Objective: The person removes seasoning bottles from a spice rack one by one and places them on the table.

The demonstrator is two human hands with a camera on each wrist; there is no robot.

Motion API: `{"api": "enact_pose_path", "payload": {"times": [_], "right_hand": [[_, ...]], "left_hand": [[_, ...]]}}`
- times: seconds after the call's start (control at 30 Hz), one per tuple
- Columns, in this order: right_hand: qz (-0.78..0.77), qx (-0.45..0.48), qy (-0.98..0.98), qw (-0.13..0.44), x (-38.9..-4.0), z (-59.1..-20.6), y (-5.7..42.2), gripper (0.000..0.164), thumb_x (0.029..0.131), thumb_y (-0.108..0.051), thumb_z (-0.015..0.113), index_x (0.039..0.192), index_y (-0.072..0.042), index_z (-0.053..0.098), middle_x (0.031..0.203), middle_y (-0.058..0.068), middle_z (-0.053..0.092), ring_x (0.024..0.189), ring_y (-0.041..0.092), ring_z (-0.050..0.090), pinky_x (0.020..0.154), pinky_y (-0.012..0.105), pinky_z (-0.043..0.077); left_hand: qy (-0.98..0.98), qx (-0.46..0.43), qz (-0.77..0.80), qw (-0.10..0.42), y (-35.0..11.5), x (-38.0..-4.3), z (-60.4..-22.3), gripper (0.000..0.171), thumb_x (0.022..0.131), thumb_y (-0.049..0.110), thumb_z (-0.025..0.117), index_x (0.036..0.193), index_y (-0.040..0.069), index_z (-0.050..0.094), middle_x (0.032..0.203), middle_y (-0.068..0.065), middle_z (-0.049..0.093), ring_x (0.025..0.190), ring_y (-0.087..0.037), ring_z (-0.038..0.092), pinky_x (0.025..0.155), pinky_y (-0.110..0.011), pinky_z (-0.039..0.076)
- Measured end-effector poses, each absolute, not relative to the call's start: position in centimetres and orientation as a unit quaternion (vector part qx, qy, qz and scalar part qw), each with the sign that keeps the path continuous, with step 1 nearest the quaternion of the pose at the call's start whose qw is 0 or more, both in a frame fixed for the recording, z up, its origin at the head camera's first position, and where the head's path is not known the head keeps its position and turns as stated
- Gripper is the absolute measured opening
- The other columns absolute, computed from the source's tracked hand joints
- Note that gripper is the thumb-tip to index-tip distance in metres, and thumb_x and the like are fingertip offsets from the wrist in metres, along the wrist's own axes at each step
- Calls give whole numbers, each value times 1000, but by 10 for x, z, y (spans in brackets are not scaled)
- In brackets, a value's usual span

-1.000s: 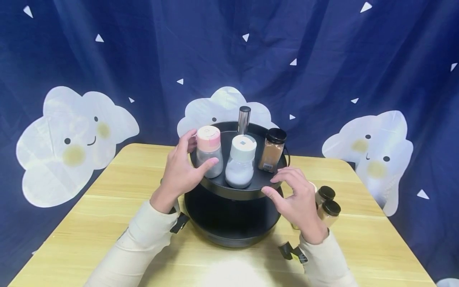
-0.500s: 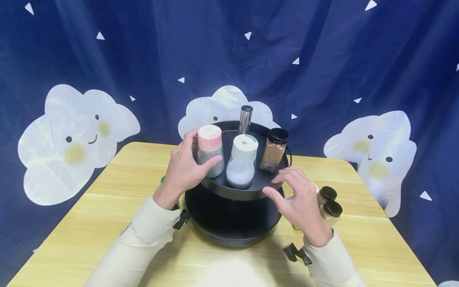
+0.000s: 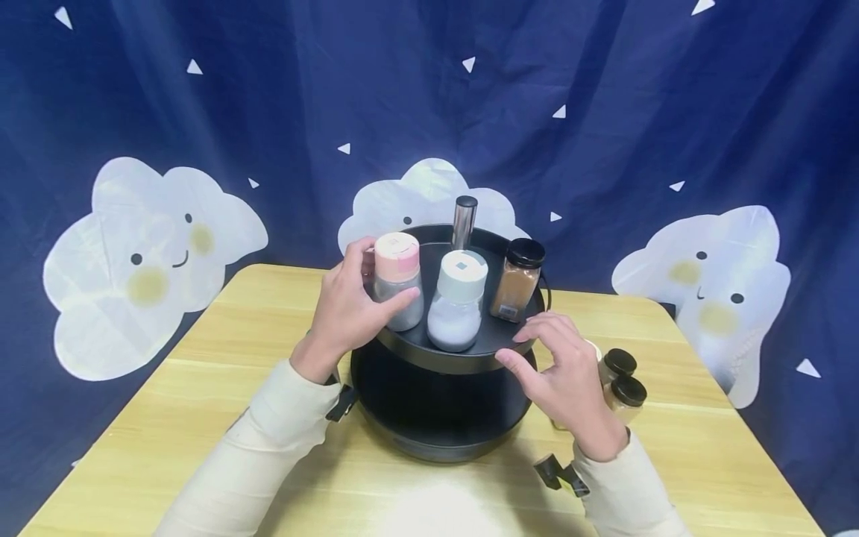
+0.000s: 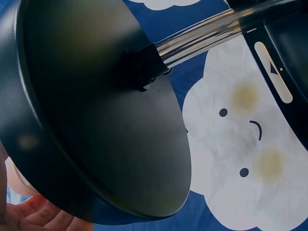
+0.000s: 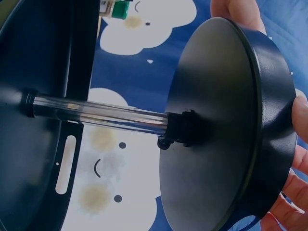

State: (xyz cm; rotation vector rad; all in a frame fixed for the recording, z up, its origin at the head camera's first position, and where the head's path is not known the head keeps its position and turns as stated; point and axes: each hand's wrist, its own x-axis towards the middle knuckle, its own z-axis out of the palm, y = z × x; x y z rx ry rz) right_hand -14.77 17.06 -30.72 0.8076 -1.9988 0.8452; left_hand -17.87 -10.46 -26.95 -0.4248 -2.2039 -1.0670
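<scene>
A two-tier black round rack stands on the table, its upper tray (image 3: 456, 363) carrying several jars. At the tray's left edge my left hand (image 3: 349, 309) grips a pink-lidded jar (image 3: 401, 298), thumb across the front and fingers behind. Beside it is a white-lidded jar (image 3: 456, 313) of white powder. A black-lidded square jar (image 3: 515, 287) of brown powder stands farther right. My right hand (image 3: 560, 365) is at the tray's right front rim, fingers loosely bent and thumb apart from them. In the right wrist view its fingers (image 5: 293, 190) lie along the tray's outer wall.
Black-lidded jars (image 3: 625, 391) stand on the table (image 3: 698, 447) just right of my right hand. The lower tray (image 3: 439, 451) spreads below the upper one, joined by a metal post (image 5: 103, 115). A green-capped container (image 5: 120, 9) shows beyond it. A blue cloud-print curtain (image 3: 302, 89) hangs behind.
The whole head view has shifted slightly, so everything sits a little farther right in it. Both hands keep about the same places against the jars and tray.
</scene>
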Motion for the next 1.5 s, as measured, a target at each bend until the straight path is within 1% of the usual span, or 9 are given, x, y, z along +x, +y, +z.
{"api": "enact_pose_path", "payload": {"times": [0.2,0.37,0.83,1.0,1.27,1.37,1.5], "right_hand": [[331,322,-792,400,-149,-307,173,41,83,-46,70,77,-6,64,79,10,66,85,25,59,80,37,50],[327,324,-792,400,-151,-307,173,43,83,-48,68,77,-6,64,79,10,66,86,26,59,80,38,50],[323,321,-797,397,-149,-306,173,43,83,-48,68,77,-5,64,79,10,66,85,25,59,80,38,50],[325,322,-797,395,-148,-307,174,42,83,-47,69,77,-5,64,79,10,66,86,25,59,80,38,50],[328,327,-794,395,-148,-310,173,43,84,-48,68,78,-5,64,80,8,66,86,24,59,80,37,50],[327,330,-791,399,-148,-309,172,43,84,-48,67,78,-6,64,79,8,66,86,23,59,80,37,50],[325,327,-796,392,-149,-308,173,41,83,-46,69,78,-6,64,79,8,66,86,24,59,81,36,50]], "left_hand": [[-836,-176,-400,333,-105,-183,-267,73,63,29,85,120,2,48,92,-18,67,76,-26,62,67,-44,56],[-836,-174,-403,330,-106,-185,-264,74,61,30,86,118,2,48,91,-17,68,75,-25,63,65,-41,55],[-842,-162,-406,316,-107,-182,-257,73,63,30,86,119,3,46,95,-17,67,80,-27,63,68,-44,57],[-840,-162,-412,313,-108,-181,-257,73,63,30,86,119,3,46,95,-18,66,80,-28,63,68,-47,57],[-833,-168,-415,326,-110,-182,-256,74,64,27,86,120,1,45,96,-19,66,79,-29,65,68,-48,58],[-830,-169,-411,337,-111,-182,-254,75,63,26,87,120,2,45,96,-19,66,79,-29,65,68,-47,58],[-825,-168,-407,354,-114,-182,-252,77,61,25,88,120,1,45,94,-20,66,79,-28,65,68,-45,59]]}}
